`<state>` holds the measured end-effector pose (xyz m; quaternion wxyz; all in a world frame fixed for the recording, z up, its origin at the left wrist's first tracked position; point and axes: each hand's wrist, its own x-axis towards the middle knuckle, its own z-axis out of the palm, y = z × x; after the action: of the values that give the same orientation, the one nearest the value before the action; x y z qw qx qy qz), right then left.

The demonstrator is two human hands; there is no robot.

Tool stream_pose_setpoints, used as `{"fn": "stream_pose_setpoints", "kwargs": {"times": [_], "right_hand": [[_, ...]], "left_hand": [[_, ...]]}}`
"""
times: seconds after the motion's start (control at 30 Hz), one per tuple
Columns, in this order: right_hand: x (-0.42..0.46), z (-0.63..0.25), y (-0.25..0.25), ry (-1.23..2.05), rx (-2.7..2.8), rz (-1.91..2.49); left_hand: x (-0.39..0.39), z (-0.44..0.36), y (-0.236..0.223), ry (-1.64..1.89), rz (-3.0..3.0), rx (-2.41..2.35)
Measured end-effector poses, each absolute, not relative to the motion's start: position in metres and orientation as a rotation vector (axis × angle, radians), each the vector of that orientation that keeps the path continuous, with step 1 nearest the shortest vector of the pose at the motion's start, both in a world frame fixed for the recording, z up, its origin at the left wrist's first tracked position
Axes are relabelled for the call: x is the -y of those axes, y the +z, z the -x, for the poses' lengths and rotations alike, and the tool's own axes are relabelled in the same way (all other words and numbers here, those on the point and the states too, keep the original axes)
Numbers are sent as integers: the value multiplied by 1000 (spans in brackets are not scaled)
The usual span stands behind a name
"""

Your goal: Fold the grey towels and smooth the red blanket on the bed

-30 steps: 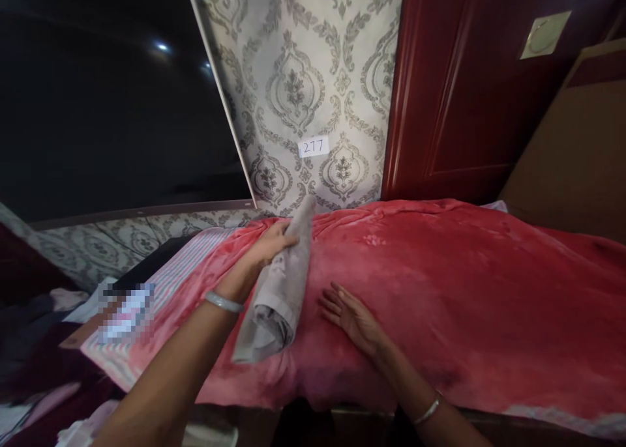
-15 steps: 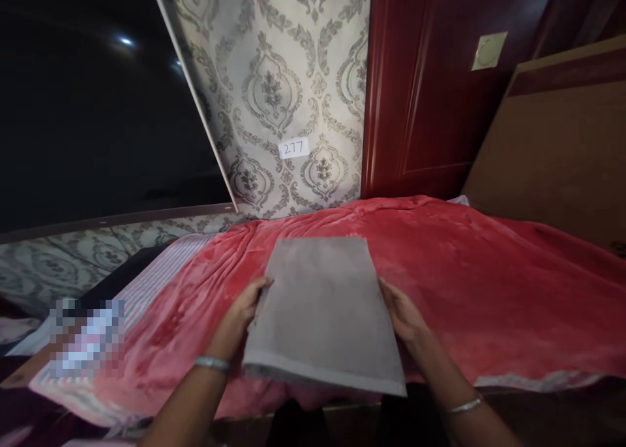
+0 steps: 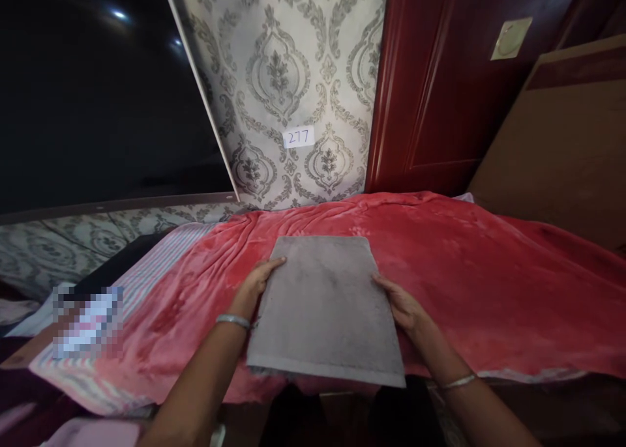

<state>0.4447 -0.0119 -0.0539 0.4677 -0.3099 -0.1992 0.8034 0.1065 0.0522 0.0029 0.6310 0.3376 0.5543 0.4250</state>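
The gray cloth (image 3: 327, 303), no longer rolled, is flat over the red blanket (image 3: 454, 284), toward its near edge. The left hand (image 3: 254, 284) grasps its left side, the right hand (image 3: 407, 309) its right, so it seems evenly controlled.

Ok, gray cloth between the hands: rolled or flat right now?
Flat. The gray cloth shows a broad, smooth face with straight edges, a hand at each side.

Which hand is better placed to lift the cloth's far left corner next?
Probably left: the left hand holds the grey cloth near that corner; the right hand is at the right edge.
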Motion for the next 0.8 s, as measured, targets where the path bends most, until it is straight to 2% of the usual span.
{"fn": "stream_pose_setpoints", "kwargs": {"times": [0.2,0.5,0.8], "right_hand": [[8,-446,-60,1872,550,675],[14,-443,-51,2015,756,804],[17,-435,-25,1762,841,807]], "left_hand": [[-48,-108,0,924,-743,-1196],[-44,-105,1,1016,-821,-1107],[-43,-107,22,1085,-867,-1055]]}}
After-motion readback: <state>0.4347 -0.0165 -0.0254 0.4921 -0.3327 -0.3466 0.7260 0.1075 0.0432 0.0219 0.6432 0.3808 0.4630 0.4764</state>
